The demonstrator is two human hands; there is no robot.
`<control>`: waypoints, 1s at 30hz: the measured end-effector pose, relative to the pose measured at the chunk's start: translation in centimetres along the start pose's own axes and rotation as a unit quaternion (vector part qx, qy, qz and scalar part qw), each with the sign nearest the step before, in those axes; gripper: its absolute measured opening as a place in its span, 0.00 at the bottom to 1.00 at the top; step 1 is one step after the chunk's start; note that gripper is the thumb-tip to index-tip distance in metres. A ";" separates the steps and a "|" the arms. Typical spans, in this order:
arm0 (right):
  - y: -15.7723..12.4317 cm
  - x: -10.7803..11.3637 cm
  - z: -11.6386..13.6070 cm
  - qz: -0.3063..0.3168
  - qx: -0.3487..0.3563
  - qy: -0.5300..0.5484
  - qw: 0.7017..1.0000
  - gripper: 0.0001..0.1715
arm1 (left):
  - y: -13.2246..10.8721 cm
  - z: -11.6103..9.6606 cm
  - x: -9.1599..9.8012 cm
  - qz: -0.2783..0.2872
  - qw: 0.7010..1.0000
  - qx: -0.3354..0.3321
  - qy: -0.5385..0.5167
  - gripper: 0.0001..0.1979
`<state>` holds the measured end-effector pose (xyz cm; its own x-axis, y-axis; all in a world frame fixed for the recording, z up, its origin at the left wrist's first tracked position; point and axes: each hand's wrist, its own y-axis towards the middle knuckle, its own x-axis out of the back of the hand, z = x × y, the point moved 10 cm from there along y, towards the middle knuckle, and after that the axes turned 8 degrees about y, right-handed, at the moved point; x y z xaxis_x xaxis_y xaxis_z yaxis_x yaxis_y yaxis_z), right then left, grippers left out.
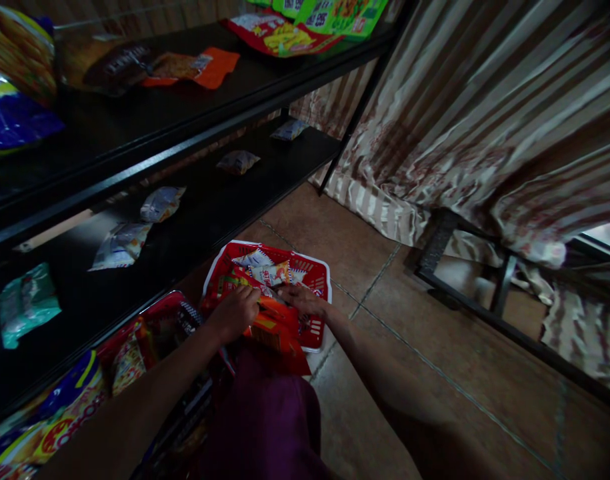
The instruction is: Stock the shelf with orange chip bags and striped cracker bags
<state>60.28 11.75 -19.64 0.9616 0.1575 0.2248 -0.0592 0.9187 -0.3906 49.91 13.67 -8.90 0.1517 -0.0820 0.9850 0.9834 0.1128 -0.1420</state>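
Note:
A red plastic basket [327, 280] with a white rim stands on the floor in front of me, with several snack packets inside. My left hand [237, 312] is closed at the basket's near left, its fingers curled on an orange-red snack packet [275, 327] that leans over the near rim. Reaching in from the right, my right hand [302, 300] lies with fingers stretched across the packets; its fingertips are partly lost in shadow. White packets with printed fronts [272, 273] lie just beyond both hands.
A black shelf rack [205, 200] runs along the left, with small packets on its lower shelf and larger bags above. Another red basket [167, 303] full of snack bags is at lower left. A striped curtain [459, 120] and a dark metal frame [485, 300] are on the right.

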 end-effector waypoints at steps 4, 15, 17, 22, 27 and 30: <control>-0.7 0.7 -0.9 -0.024 -0.025 0.029 0.999 0.23 | 1.6 0.6 0.1 0.020 1.000 -0.004 -0.010 0.11; -1.9 4.3 2.3 -0.195 0.010 0.050 0.980 0.28 | 2.1 3.2 -2.0 0.086 0.989 0.086 -0.080 0.15; -4.3 5.9 5.4 -0.286 0.067 0.013 0.956 0.26 | 3.1 3.9 -1.8 0.076 0.990 0.084 -0.079 0.15; -6.9 1.0 11.2 -0.238 0.207 -0.241 0.918 0.31 | 6.3 6.1 -0.8 0.049 0.994 0.088 -0.042 0.14; -3.6 -1.2 6.8 -0.207 0.101 -0.374 0.898 0.35 | 7.9 7.2 -1.0 0.043 0.990 0.129 -0.025 0.15; -1.4 -0.1 4.2 -0.160 0.078 -0.373 0.911 0.37 | 6.8 7.8 -0.4 -0.014 0.981 0.191 -0.044 0.16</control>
<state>59.13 11.97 -15.31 0.4903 0.0212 0.8713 0.0981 0.9920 -0.0793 55.74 22.18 -9.46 0.0991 -0.0056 0.9951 0.8757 0.4753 -0.0845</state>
